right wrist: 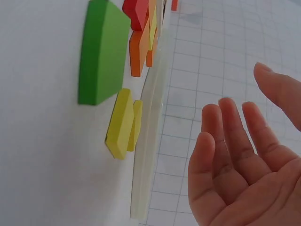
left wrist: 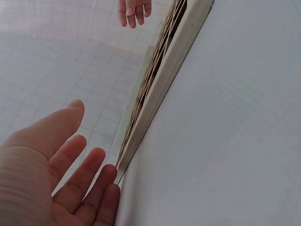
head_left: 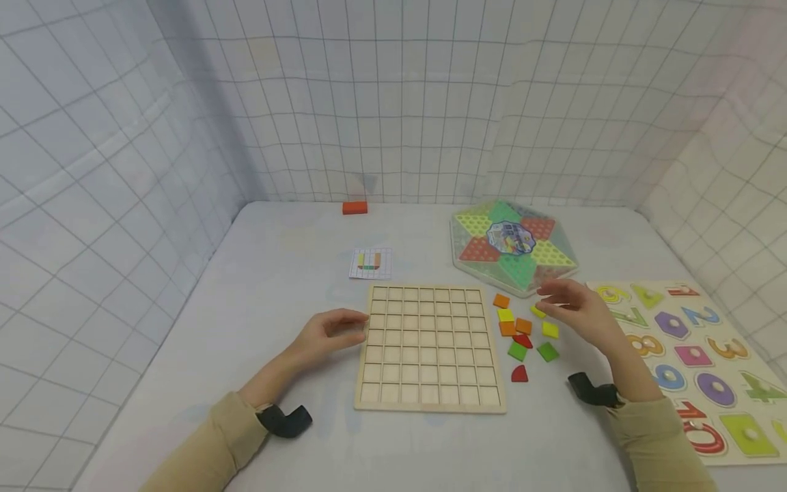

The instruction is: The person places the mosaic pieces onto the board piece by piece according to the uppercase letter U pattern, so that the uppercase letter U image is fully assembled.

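A wooden grid board point(head_left: 431, 348) of square cells lies on the table. My left hand point(head_left: 326, 336) is at its left edge, fingertips right at the rim, fingers loosely bent with nothing between them. In the left wrist view the board's side point(left wrist: 164, 84) runs past those fingers point(left wrist: 94, 169). Right of the board lie several small coloured tiles: orange point(head_left: 523, 326), yellow point(head_left: 550, 330), green point(head_left: 547, 352) and red quarter-round point(head_left: 519, 374). My right hand point(head_left: 581, 311) hovers over the tiles' right side, overlapping a yellow tile point(head_left: 537, 311); its fingers point(right wrist: 235, 136) are spread and relaxed, holding nothing.
A pattern card point(head_left: 371, 264) with a coloured U shape lies behind the board. Farther back are a red block point(head_left: 354, 208) and a hexagonal Chinese checkers box point(head_left: 513, 246). At right lies a number-and-shape puzzle board point(head_left: 701, 362). Gridded cloth walls point(head_left: 381, 102) enclose the table.
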